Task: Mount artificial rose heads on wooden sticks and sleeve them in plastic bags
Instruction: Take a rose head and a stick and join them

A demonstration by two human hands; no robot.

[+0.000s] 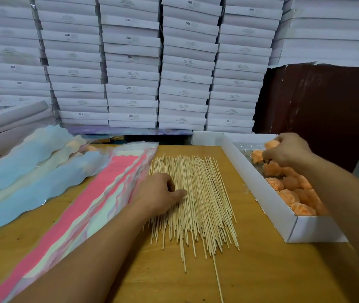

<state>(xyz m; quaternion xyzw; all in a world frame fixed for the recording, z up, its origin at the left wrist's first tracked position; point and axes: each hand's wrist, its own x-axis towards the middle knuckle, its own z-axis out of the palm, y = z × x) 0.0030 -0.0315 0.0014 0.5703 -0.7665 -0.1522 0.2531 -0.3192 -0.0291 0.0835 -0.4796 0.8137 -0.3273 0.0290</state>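
A: Start at the fingers. What is the left hand (160,191) doing?

B: It lies on the pile of wooden sticks (198,202), fingers curled under, thumb stretched flat across them. Whether a stick is pinched underneath, I cannot tell.

A: And which way do the sticks run?

B: Their long axis goes away from the person towards the stacked white boxes (130,62), fanned a little wider at the near end. One stray stick (218,278) lies nearer, pointing the same way.

A: The right hand (287,152)?

B: Inside the long white tray (261,189), fingers bent down and closed on a peach rose head (271,144) at the far end. More rose heads (292,189) fill the tray just below the wrist.

A: The bags?

B: The pink plastic sleeves (100,193) lie touching the left hand's outer edge, on the wooden table (261,270); blue ones (28,171) further left.
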